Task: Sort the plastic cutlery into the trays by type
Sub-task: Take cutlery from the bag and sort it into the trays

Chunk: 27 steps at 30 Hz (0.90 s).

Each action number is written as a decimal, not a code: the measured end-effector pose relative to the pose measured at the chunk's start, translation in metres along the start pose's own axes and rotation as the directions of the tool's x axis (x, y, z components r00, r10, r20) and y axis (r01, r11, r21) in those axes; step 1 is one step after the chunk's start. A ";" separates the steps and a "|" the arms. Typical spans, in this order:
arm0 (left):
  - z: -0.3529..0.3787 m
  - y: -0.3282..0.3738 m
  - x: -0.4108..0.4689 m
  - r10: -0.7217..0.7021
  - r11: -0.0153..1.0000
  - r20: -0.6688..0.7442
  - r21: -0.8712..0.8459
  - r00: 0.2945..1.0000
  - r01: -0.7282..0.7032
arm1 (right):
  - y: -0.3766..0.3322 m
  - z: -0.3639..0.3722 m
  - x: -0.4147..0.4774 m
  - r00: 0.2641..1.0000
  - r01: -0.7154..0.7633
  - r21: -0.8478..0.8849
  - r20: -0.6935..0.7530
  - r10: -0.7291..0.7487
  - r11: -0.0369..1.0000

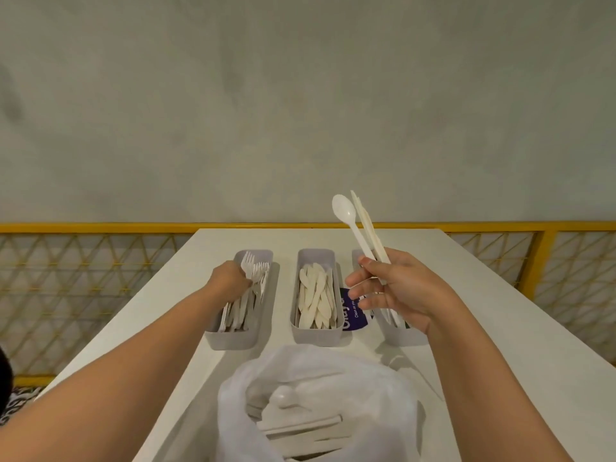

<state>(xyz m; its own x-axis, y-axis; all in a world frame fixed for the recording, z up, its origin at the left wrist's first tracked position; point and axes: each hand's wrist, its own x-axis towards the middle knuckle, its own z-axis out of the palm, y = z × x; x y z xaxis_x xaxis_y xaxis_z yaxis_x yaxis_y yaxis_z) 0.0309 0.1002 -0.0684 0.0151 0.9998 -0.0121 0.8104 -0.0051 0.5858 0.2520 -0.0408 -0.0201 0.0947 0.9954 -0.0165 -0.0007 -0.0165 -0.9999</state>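
Centrally on the white counter (500, 328) stands the knife tray (316, 335), a grey oblong bin filled with beige plastic knives (315, 298) lying lengthwise. Just left of it is the matching fork tray (230, 340), where the left hand (230, 281) reaches in from the tray's left rim, its fingers curled into a bunch of white forks (255, 271) whose tines point to the far end. To the right of the knife tray stands a third tray (405, 336), mostly hidden behind the right hand (396, 288); what it holds cannot be made out. That hand is raised above the third tray and pinches a white spoon (345, 210) and a few beige cutlery pieces (365, 225) between thumb and fingers, all of them upright and leaning toward the knife tray. Between the knife tray and the third tray lies a purple card (355, 315); its small white print reads "Clean as you", while its larger white letters are cut off by the tray wall and unreadable. Nearer than the knife tray, a translucent white plastic bag (300, 368) sits open with more unsorted cutlery (300, 425) inside. Beyond the counter's far edge runs a yellow railing (100, 227) with lattice mesh, and behind it a plain grey wall (300, 95).
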 end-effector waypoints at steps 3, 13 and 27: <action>0.009 -0.008 -0.002 0.013 0.998 -0.053 0.066 0.999 -0.010 | -0.001 -0.002 0.000 1.000 0.006 -0.002 0.001 -0.006 1.000; 0.022 -0.002 0.000 0.043 0.997 -0.210 -0.060 0.977 -0.057 | 0.003 0.001 0.002 1.000 -0.024 -0.005 0.000 0.024 1.000; 0.029 0.128 -0.069 0.396 0.643 0.236 -0.761 0.887 -0.084 | -0.001 -0.014 -0.001 0.998 -0.004 -0.046 0.057 0.007 0.999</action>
<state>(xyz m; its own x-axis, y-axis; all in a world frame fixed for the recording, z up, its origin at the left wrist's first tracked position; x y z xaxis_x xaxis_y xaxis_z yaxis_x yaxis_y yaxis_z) 0.1503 0.0303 -0.0163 0.4724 0.8809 0.0298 0.0736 -0.0731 0.9946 0.2661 -0.0426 -0.0188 0.0383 0.9990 -0.0230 0.0449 -0.0248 -0.9987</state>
